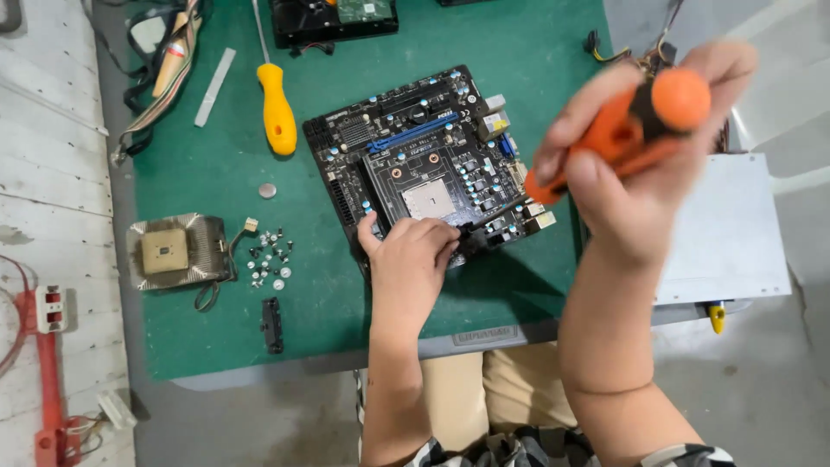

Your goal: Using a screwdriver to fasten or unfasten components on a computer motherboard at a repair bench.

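Note:
A black motherboard (424, 147) with blue slots lies on the green mat (216, 173). My left hand (406, 259) rests on the board's near edge, fingers curled over a black bracket next to the square socket. My right hand (640, 164) is raised above the board's right side and grips an orange-handled screwdriver (631, 130). Its dark shaft slants down toward the bracket by my left fingers; the tip is hard to make out.
A yellow-handled screwdriver (277, 104) lies left of the board. A heatsink with a chip on top (169, 251), several loose screws (268, 259), a coin cell (268, 190) and a small black part (272, 324) sit at left. A grey metal box (726, 233) is at right, a drive (333, 17) at the back.

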